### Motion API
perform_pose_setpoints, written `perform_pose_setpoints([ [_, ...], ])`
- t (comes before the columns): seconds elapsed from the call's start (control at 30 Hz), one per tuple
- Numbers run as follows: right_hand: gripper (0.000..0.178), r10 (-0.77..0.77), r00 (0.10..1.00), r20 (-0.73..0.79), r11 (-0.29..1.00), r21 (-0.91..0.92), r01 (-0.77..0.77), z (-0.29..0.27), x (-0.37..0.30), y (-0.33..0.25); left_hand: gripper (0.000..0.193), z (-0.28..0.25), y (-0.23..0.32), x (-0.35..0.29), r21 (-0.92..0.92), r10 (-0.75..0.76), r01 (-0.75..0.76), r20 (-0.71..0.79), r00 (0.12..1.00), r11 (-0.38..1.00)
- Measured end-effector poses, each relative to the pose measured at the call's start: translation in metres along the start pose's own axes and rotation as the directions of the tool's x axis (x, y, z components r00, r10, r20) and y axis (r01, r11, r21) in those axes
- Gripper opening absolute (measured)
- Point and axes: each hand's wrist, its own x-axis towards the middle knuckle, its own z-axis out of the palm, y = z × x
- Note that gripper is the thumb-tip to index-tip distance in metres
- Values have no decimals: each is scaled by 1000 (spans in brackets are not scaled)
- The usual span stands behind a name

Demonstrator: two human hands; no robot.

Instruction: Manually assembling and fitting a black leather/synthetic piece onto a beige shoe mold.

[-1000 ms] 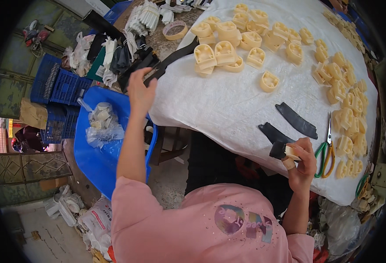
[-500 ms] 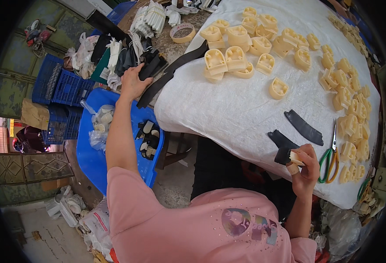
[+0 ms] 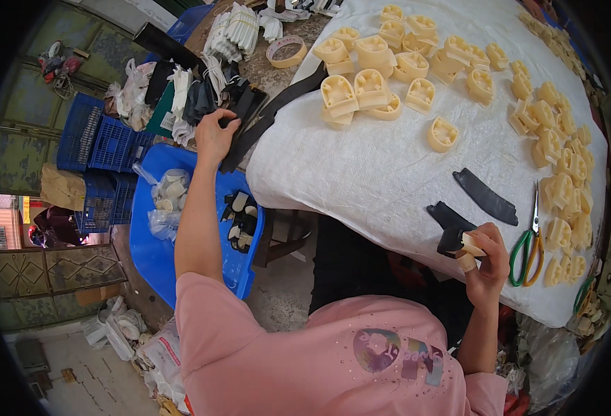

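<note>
From where I stand, the blue tub (image 3: 149, 258) is leftmost beside the worker, with a clear bag of pale pieces (image 3: 171, 191) and some dark-and-cream pieces (image 3: 240, 222) in it. The left hand (image 3: 213, 141) reaches out past the tub to the pile of black strips (image 3: 245, 104), thumb and forefinger curled close together; whether a strip is pinched between them I cannot tell. I would say the reach calls for a light pinch on one strip's end, peeling it off singly so its neighbours, and the long black strip (image 3: 271, 114) draped along the edge of the cloth-covered desk (image 3: 347, 166), don't get dragged along. Moving right, cream moulded pieces (image 3: 372, 90) cluster near the far side, with a single cream piece (image 3: 443, 134) nearer. Then comes the right hand (image 3: 487, 260), grasping a small cream piece (image 3: 470, 244) with a dark piece (image 3: 450, 242) against it, just above the near edge. That grip should, I think, stay firm and level while the other arm stretches, so the two don't slip apart. A loose black strip (image 3: 485, 196) lies just beyond, and the scissors (image 3: 534, 225) rest right of the hand, points away, best kept clear of the wrist.
</note>
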Motion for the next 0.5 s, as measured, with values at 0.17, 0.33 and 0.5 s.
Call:
perform_pose_setpoints([
  [0.17, 42, 1, 1000, 7, 1000, 7, -1, 0, 0, 1, 23, 4, -9, 4, -7, -30, 30, -39, 999, 1000],
  [0.33, 41, 20, 1000, -10, 1000, 18, -20, 1, -4, 2, 24, 4, 31, -18, 336, -23, 95, -212, 977, 937],
  [0.5, 41, 18, 1000, 6, 999, 34, -18, 1, -3, 1, 34, -3, 5, 3, 141, -118, 109, 57, 991, 984],
])
